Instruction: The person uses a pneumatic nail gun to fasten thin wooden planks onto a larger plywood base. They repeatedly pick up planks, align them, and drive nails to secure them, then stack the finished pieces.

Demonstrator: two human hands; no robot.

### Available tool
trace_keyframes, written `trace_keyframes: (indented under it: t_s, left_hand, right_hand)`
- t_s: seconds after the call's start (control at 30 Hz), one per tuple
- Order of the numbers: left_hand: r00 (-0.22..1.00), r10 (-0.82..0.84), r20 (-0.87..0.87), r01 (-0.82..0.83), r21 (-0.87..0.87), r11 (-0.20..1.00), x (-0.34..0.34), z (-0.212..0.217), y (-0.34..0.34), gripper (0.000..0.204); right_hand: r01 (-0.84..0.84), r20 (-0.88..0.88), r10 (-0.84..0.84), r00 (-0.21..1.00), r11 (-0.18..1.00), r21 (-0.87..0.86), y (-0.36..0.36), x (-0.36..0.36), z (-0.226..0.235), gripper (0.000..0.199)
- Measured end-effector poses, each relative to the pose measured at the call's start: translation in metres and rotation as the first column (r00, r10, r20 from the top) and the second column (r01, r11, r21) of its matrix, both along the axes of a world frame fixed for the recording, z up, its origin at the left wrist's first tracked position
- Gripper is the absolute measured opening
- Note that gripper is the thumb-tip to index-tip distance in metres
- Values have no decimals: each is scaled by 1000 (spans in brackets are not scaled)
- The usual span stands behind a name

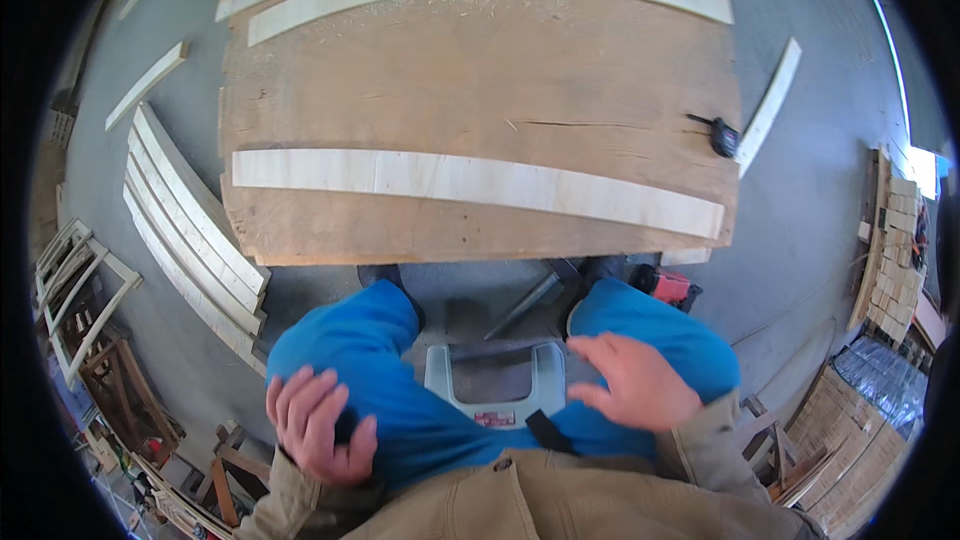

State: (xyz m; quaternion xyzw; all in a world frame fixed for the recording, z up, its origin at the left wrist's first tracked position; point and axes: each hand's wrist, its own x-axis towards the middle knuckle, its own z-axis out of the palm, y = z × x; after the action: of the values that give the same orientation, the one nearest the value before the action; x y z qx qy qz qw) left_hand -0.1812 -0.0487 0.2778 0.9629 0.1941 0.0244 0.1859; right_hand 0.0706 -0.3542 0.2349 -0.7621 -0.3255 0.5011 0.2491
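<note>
1. Fingers loosely curled, thumbs apart, nothing held: left hand point(318, 427), right hand point(640, 380).
2. Pale plank point(480, 183): near tabletop's point(450, 70) near edge, right end toward near right corner.
3. Judgement: support both ends evenly.

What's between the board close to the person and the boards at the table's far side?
The head view shows brown tabletop past the near board, with tiny pale bits and, toward the right edge, a small black tool.

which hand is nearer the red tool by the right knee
Right: in the picture, the right hand is below the red tool; the left hand is farther, lower left.
</note>
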Motion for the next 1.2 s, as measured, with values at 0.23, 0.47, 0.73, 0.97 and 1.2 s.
trace_keyframes:
  t_s: [0.23, 0.47, 0.73, 0.97, 1.2]
  left_hand:
    - [936, 62, -348, -71, -14, 997, 42, 12, 19, 36]
    - [877, 31, -479, -115, -148, 982, 60, 24, 44, 34]
    - [886, -19, -464, -132, -293, 947, 42, 28, 49, 31]
    - [916, -19, -400, -144, -374, 916, 23, 40, 28, 29]
    - [941, 64, -333, -213, -434, 875, -2, 41, 11, 29]
  right_hand:
    - [208, -307, -233, 923, 972, -113, 22, 42, -22, 55]
    - [200, -475, -261, 840, 964, -177, 40, 40, -16, 57]
    - [186, -474, -268, 839, 959, -213, 38, 6, -19, 54]
    - [181, -335, -338, 879, 889, -420, 25, -33, -35, 51]
    - [130, -162, -238, 958, 860, -493, 19, -62, -9, 51]
